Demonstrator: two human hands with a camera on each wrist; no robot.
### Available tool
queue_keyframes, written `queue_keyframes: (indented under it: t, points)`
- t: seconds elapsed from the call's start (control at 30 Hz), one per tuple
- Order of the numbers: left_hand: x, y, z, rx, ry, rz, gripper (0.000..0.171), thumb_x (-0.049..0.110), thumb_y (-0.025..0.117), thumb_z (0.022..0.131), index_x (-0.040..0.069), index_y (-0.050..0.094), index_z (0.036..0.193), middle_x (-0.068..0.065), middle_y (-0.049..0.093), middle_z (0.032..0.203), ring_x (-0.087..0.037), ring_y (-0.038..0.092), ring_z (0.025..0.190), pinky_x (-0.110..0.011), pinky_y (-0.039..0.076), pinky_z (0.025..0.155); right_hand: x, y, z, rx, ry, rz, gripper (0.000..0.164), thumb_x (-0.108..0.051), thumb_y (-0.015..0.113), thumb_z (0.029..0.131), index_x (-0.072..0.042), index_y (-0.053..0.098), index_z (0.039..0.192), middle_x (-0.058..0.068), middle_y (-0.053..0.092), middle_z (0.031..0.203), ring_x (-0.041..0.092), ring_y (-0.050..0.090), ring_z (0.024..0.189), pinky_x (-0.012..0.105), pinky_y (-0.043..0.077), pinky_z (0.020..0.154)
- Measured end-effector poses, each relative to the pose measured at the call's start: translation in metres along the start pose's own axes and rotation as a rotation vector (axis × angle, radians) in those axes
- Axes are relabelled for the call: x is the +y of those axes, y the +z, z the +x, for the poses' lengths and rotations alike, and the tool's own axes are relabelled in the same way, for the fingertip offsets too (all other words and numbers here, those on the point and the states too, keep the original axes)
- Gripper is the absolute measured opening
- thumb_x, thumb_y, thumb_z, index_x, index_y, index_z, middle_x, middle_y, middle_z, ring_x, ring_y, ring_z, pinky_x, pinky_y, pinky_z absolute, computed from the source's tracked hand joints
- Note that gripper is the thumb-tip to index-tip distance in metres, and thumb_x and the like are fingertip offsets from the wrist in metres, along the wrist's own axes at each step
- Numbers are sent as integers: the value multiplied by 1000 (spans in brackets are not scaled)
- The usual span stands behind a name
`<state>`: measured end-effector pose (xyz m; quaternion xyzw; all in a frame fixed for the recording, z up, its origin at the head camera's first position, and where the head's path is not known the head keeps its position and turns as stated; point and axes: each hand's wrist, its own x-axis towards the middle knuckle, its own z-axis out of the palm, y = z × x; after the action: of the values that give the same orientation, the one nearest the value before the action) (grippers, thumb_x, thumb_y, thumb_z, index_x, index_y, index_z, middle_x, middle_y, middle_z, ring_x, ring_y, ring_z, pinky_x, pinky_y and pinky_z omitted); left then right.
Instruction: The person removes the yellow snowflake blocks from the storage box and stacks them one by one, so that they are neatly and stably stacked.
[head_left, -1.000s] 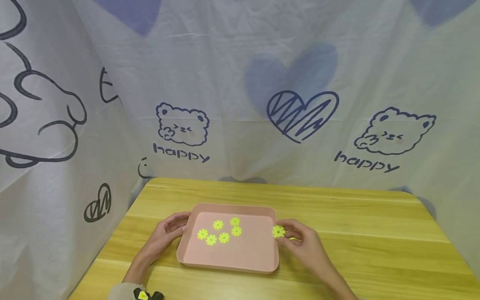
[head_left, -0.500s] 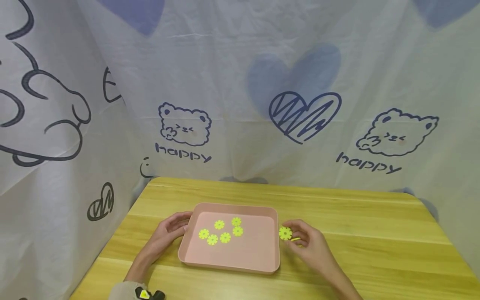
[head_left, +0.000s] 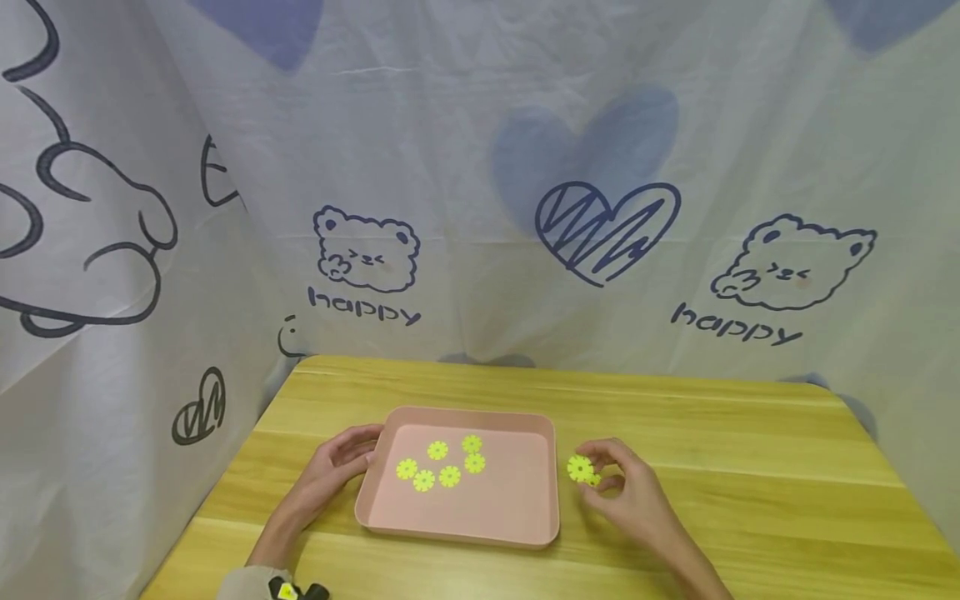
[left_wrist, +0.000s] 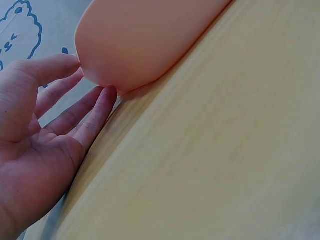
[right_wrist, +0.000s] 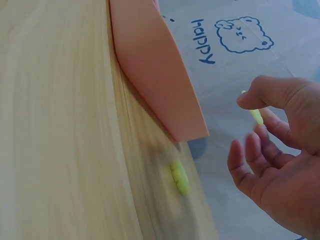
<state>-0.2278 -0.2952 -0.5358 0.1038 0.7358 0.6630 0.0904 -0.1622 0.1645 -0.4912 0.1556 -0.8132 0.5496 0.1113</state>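
A pink tray (head_left: 510,508) stands on the wooden table with several yellow snowflake discs (head_left: 449,476) lying in its left half. At its left side my left hand (head_left: 335,461) grips the wall, thumb at the rim and other fingertips low by the base in the left wrist view. Just off the right wall, my right hand (head_left: 628,492) pinches a yellow snowflake disc (head_left: 581,468) between thumb and index finger, its remaining fingers loosely bent. A second yellow disc (right_wrist: 180,177) shows below that hand in the right wrist view, close over the table beside the tray.
The wooden table (head_left: 750,467) extends to both sides of the tray. White cloth (head_left: 465,250) printed with bears and hearts hangs behind it and along the left. A dark wrist strap (head_left: 296,590) sits by the left sleeve.
My right hand has drawn back to the right from the tray's right rim, with the pinched disc. The second disc shows more between its fingers. My left hand and the tray stay put.
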Motion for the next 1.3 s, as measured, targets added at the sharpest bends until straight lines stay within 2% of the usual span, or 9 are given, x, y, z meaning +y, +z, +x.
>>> queue_keyframes:
  t: [0.13,0.4,0.57,0.93,1.1,1.3]
  points:
    - [0,0,0,-4,4,2,50,13,65,102,-1,48,148,-22,48,152,-34,51,136,-29,53,101,4,-3,0,12,-38,-51,48,15,80,72,-8,69,112,5,56,93,20,55,84,31,59,67]
    - [1,1,0,-5,1,0,51,13,65,102,-1,48,148,-22,48,152,-32,52,136,-28,53,100,17,-12,0,11,-57,-108,48,10,84,72,-9,70,114,-1,59,95,21,57,85,32,60,69]
    - [0,0,0,-13,10,-2,50,12,64,103,-1,48,148,-23,47,152,-31,53,135,-29,53,100,25,-18,-1,-7,-10,-128,44,5,85,76,-10,71,114,-3,60,96,22,57,87,31,59,71]
    - [-1,0,0,-20,7,-11,49,11,63,103,-1,47,148,-23,47,152,-39,48,138,-29,53,100,34,-18,-6,-59,32,-199,37,6,82,77,-8,73,110,-2,63,95,20,60,83,27,56,66]
    - [-1,0,0,-18,9,-7,50,11,63,103,-1,47,148,-23,47,152,-36,50,137,-28,53,100,40,-18,-6,-77,68,-187,36,5,81,77,-7,73,110,-1,62,94,19,59,83,25,54,65]
    - [-1,0,0,-20,22,-17,49,10,63,103,-2,48,148,-24,48,151,-27,56,132,-30,54,99,44,-19,-6,-96,90,-180,36,3,82,79,-6,74,112,-1,61,92,17,57,82,24,51,63]
